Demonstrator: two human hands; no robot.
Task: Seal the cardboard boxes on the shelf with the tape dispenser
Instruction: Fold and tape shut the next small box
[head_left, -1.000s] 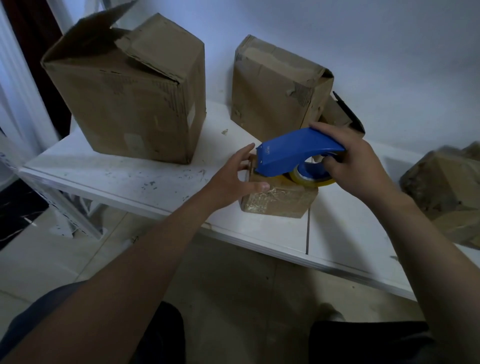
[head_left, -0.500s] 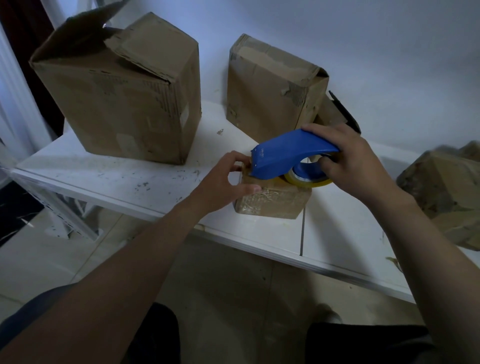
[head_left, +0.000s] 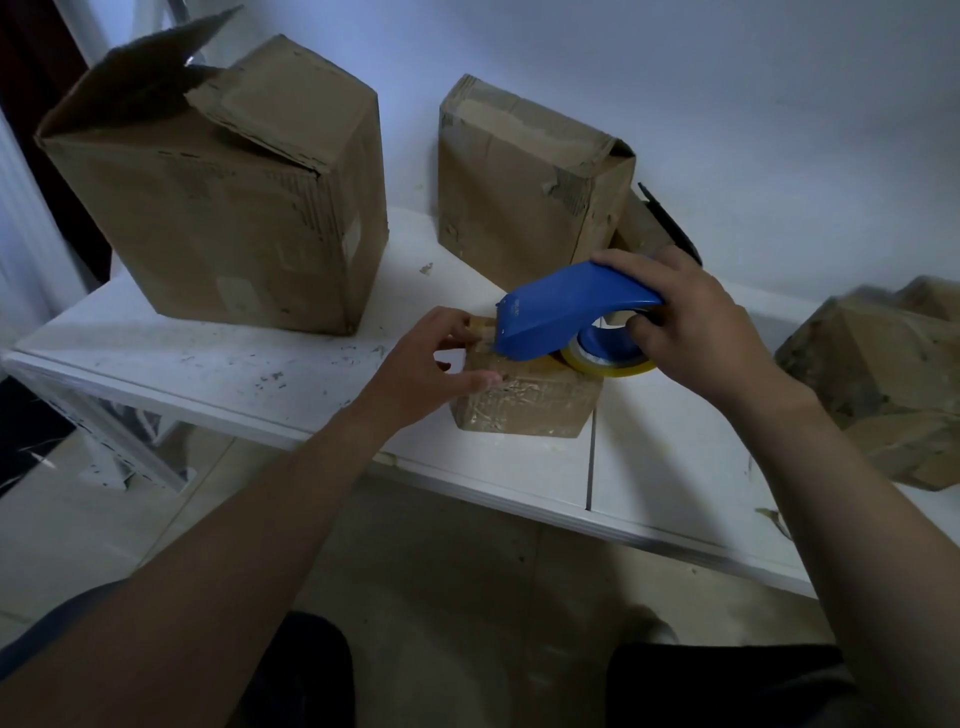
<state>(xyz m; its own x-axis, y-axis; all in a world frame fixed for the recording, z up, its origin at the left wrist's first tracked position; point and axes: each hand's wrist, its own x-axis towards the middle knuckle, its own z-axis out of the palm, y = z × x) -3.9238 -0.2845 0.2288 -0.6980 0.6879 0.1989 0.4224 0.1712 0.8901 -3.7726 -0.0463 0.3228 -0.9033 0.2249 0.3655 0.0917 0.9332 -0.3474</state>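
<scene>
Tape dispenser (head_left: 566, 312) rests nose-down on top of the small box (head_left: 524, 405), with the right hand (head_left: 696, 322) wrapped round its handle, probably to press tape onto the lid. Left hand (head_left: 426, 358) is at the small box's left edge, thumb and curled fingers pinching that corner, apparently to steady it on the shelf (head_left: 208, 374).

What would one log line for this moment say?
step: taping small box | right hand: holds dispenser on box top | left hand: grips small box's left end | big box: flap up
</scene>
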